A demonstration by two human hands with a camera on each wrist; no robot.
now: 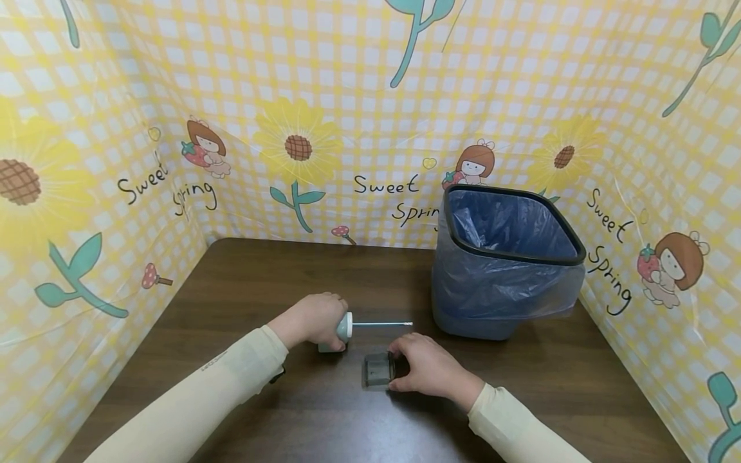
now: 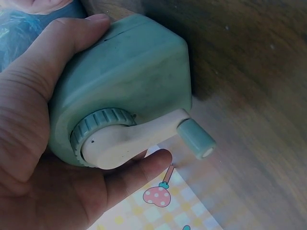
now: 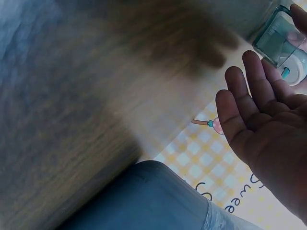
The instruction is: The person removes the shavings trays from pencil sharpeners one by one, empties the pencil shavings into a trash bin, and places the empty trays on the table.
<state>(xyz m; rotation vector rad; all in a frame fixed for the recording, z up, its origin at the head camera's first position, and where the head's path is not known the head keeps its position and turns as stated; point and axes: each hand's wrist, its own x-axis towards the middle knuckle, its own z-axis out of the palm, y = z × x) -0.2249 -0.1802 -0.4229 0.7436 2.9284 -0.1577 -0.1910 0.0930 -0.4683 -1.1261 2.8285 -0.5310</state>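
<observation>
My left hand (image 1: 315,318) grips a pale green hand-crank pencil sharpener (image 2: 139,67) just above the table. Its white crank (image 2: 139,141) with a green knob shows in the left wrist view. A light blue pencil (image 1: 382,323) sticks out of the white front collar, pointing right in the head view. My right hand (image 1: 429,366) pinches a clear, dark-tinted shavings drawer (image 1: 377,372) between thumb and fingers. That drawer is apart from the sharpener, nearer the table's front. In the right wrist view the drawer (image 3: 272,40) is only partly in frame.
A blue trash bin (image 1: 480,296) with a black rim and a clear plastic liner stands on the table at the back right. The dark wood table (image 1: 278,270) is enclosed by a yellow checked cloth (image 1: 359,116) printed with flowers.
</observation>
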